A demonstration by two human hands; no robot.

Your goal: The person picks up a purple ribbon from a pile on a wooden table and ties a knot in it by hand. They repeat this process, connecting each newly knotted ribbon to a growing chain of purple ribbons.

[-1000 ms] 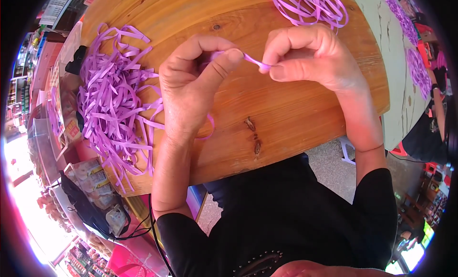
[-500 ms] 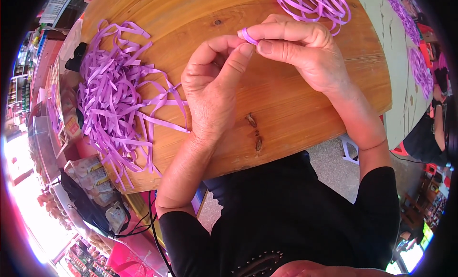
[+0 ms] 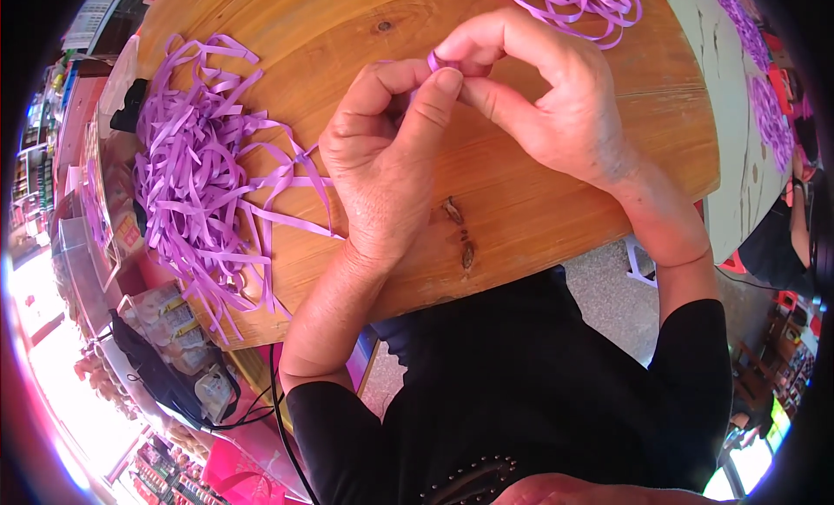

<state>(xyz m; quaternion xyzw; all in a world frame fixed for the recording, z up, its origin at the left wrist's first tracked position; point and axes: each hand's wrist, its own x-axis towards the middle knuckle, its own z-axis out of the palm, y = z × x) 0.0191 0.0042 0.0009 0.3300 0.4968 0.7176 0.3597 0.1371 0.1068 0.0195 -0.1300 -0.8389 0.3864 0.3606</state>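
A small loop of purple ribbon (image 3: 433, 62) shows between my two hands, above the far middle of the wooden table. My left hand (image 3: 382, 149) pinches it between thumb and bent forefinger, and the other fingers curl in. Close against it, the thumb and forefinger of my right hand (image 3: 556, 96) meet at the same loop. Most of this ribbon is hidden behind my fingers. A heaped tangle of purple ribbons (image 3: 195, 175) lies left of my left hand; a few strands reach toward my wrist. Beyond my right hand lies a looser coil of purple ribbon (image 3: 582, 5).
The wooden table (image 3: 521, 235) has a curved near edge in front of my body. On the right stands a pale marbled table (image 3: 738, 157) with more purple ribbon (image 3: 769, 118) on it. A black cable (image 3: 276, 401) hangs at the lower left, beside a dark bag (image 3: 161, 375).
My right hand has risen slightly, with its fingers arched more and its thumb closer to my left thumb. The ribbon loop has shifted a little left and up. The view has tilted slightly.
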